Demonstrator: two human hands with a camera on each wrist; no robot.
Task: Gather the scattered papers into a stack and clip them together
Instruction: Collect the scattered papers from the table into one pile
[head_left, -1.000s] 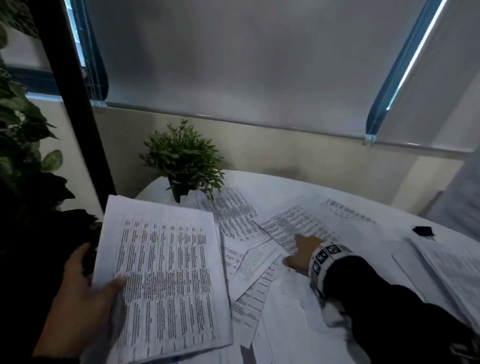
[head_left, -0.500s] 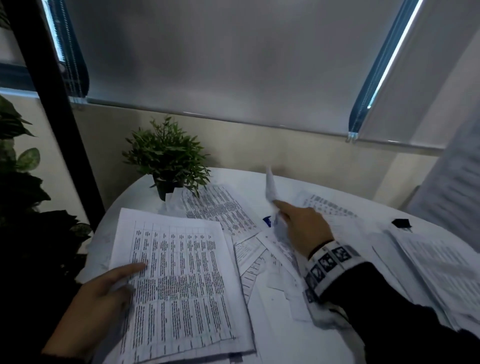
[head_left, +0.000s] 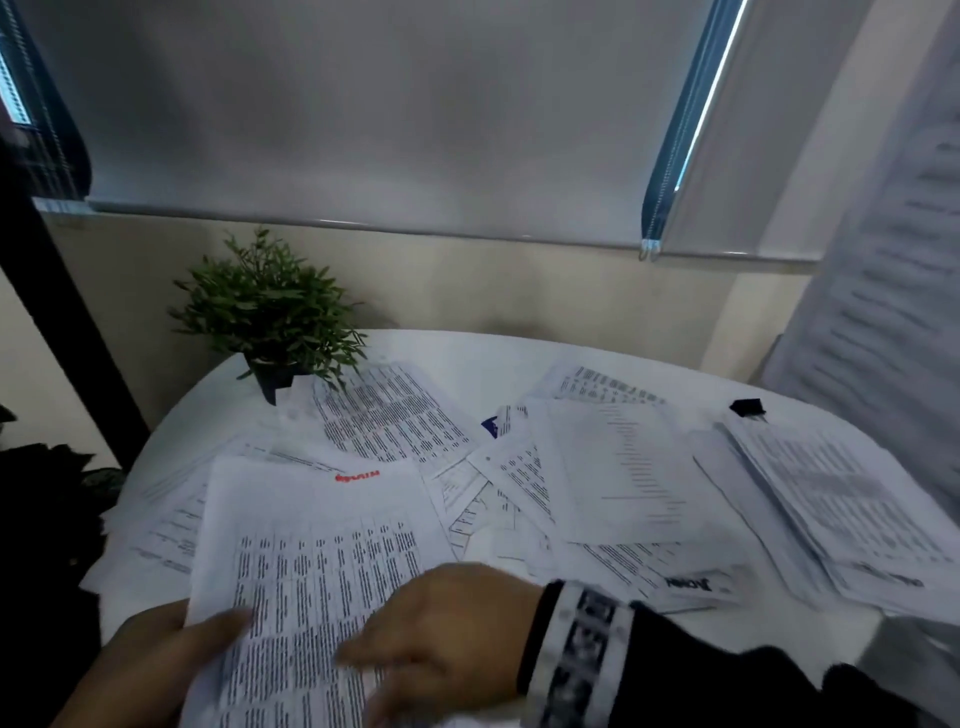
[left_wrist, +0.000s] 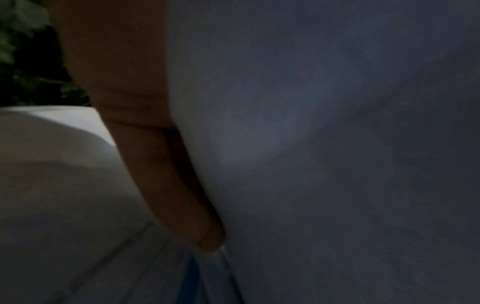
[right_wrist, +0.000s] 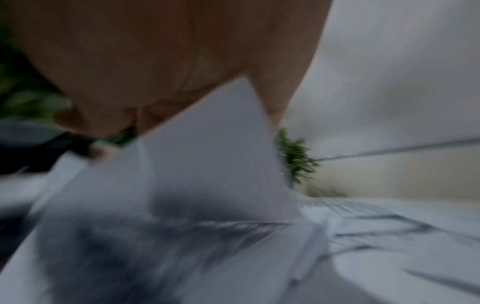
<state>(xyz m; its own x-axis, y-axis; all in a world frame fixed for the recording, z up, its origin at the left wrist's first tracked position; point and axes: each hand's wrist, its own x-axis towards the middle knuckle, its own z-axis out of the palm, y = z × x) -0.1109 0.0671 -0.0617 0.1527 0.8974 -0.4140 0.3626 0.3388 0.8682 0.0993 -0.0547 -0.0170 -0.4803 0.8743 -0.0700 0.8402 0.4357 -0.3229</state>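
The left hand (head_left: 140, 670) pinched the near-left edge of a gathered stack of white printed sheets (head_left: 311, 582) at seven o'clock, thumb on top. The right hand (head_left: 441, 634) lay on it; whether it gripped, I could not tell. Gathering seemed partly done: loose printed papers (head_left: 613, 467) covered the round white table (head_left: 467, 358), and the small black binder clip (head_left: 748, 407) waited unused at two o'clock. A potted green plant (head_left: 270, 312) crowded sheets at eleven.

Potted plant (head_left: 270, 312) on white table (head_left: 467, 358) — blind (head_left: 363, 114) behind.

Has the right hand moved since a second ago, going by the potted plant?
Yes. The right hand has pulled back from mid-table, away from the small green potted plant, toward the near edge, onto the printed stack the left hand holds.
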